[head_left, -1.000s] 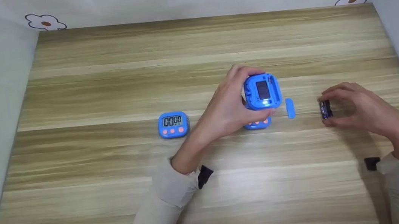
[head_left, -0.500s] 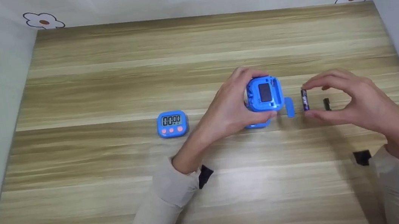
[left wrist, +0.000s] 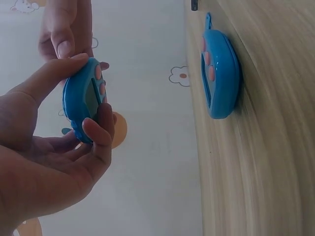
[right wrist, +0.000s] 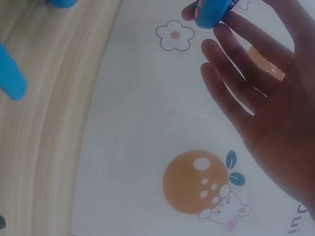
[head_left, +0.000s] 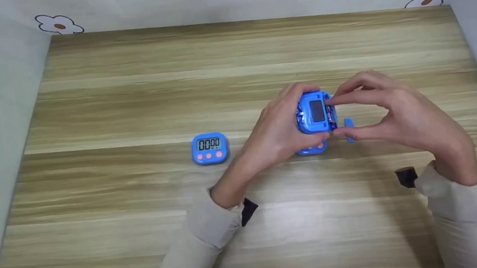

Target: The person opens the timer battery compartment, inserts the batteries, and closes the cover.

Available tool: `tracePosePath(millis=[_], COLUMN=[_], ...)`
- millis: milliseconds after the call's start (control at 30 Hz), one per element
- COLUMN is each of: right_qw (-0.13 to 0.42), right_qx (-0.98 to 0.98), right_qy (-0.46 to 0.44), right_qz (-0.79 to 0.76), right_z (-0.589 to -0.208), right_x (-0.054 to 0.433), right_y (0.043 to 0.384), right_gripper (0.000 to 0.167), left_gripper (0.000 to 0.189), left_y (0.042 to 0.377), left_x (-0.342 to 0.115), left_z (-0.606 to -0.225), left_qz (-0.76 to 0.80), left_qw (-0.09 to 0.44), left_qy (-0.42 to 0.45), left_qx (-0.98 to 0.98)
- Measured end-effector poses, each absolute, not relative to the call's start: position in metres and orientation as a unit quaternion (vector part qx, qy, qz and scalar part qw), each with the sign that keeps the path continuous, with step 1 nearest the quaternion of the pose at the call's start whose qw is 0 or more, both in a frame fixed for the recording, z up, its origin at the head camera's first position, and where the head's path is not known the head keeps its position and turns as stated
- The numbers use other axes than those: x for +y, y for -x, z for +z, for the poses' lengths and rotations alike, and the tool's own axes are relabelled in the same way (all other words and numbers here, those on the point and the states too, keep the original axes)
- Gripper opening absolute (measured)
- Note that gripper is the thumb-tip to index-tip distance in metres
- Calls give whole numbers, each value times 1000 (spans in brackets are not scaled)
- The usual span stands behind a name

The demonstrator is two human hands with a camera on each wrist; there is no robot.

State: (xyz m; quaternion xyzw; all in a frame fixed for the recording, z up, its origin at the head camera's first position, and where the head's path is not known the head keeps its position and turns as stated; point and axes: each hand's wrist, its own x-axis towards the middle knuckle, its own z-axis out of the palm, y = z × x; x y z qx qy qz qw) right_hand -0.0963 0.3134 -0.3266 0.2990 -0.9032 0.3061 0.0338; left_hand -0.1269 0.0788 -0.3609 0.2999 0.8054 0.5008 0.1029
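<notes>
My left hand (head_left: pixel 274 132) grips a blue digital timer (head_left: pixel 308 121) by its top and bottom edges, its back toward the head camera and its battery slot uncovered. Thumb and forefinger of my right hand (head_left: pixel 399 107) pinch the ends of a dark AAA-size battery (head_left: pixel 332 117), which lies along the slot at the timer's right side. From the left wrist, the held timer (left wrist: pixel 81 101) shows its pink buttons and screen, well off the table. In the right wrist view, the right hand's (right wrist: pixel 275 103) other fingers extend below the timer (right wrist: pixel 211 14).
Beneath the held timer, a second timer (head_left: pixel 312 149) sits on the wooden table (head_left: pixel 169 92), partly covered. A third timer (head_left: pixel 209 149) reading 00:00 stands left. The blue battery cover (head_left: pixel 349 123) lies under the right thumb. A small dark object (left wrist: pixel 194 5) lies farther along the table.
My right hand has picked the battery up from the table's right side and carried it left to the timer's slot. My left hand has hardly moved, still holding the timer.
</notes>
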Motion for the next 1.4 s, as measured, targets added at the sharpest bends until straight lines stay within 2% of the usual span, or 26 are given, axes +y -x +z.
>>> tracePosePath(millis=[133,367,733,1167,1400], right_qw=[26,-18,-10,-13,-11], right_qx=[-906,-894,-885,-877,-854], right_qy=[-287,-276,-279,-271,-215], right_qz=[309,352,372,396,474], right_z=[-326,-326,-328,-329,-315], right_x=[313,315,311,313,300], right_y=[100,108,109,111,102], right_gripper=[57,65,53,53,48], left_gripper=[74,77,78,74,74], left_y=[127,128,130,130,130], left_x=[80,79,74,78,76], left_z=[-361,-361,-360,-359,-357], left_qz=[500,513,541,556,588], left_qw=[98,102,126,90,92], left_qy=[-303,-302,-307,-301,-308], left_qx=[805,797,773,769,742])
